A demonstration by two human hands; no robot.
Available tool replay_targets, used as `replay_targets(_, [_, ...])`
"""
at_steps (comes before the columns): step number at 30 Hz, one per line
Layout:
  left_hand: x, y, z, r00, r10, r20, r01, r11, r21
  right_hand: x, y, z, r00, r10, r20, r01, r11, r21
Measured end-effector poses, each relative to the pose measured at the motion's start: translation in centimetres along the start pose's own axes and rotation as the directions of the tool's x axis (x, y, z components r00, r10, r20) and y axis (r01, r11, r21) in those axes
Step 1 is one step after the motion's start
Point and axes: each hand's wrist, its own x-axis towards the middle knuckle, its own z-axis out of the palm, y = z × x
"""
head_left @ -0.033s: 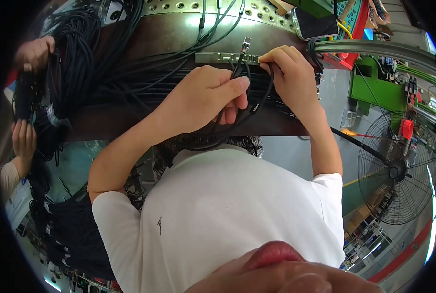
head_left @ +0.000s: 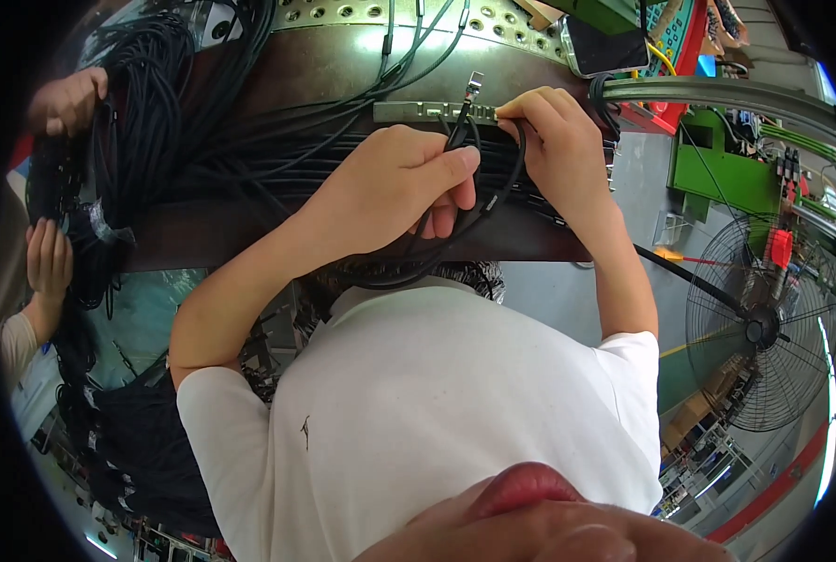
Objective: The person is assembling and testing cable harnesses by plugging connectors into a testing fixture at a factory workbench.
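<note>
My left hand is closed, thumb pressed over a black cable. This cable's bare metal connector sticks up above my fingers. To its right, my right hand pinches the end of a black cable with thumb and forefinger, against a slotted metal strip. The tip between those fingers is hidden. From there the cable curves down past my left hand, and loops hang at the table's near edge.
Bundled black cables cover the left of the dark table. A perforated metal plate lies at the back, near a phone-like dark screen. At far left, a co-worker's hands touch cables. A large fan stands right.
The co-worker's lower hand at far left has shifted slightly up and to the right. My own hands show almost no movement.
</note>
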Motion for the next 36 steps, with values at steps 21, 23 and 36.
replay_targets(21, [-1.2,2.9,0.0,0.873,0.488,0.007,-0.229,0.398,0.889,-0.7,1.7,-2.6,0.981,-0.189,0.049,0.195,0.950,-0.244])
replay_targets(23, [-1.2,2.6,-0.6,0.877,0.477,0.064,-0.365,0.571,0.735,-2.0,2.5,-0.8,0.994,0.088,-0.058,-0.076,0.981,0.180])
replay_targets(36, [5.4,-1.9,-6.5,0.580,0.703,0.411,-0.562,-0.021,0.827,-0.8,2.0,-0.8,0.997,0.055,0.046,-0.062,0.982,0.179])
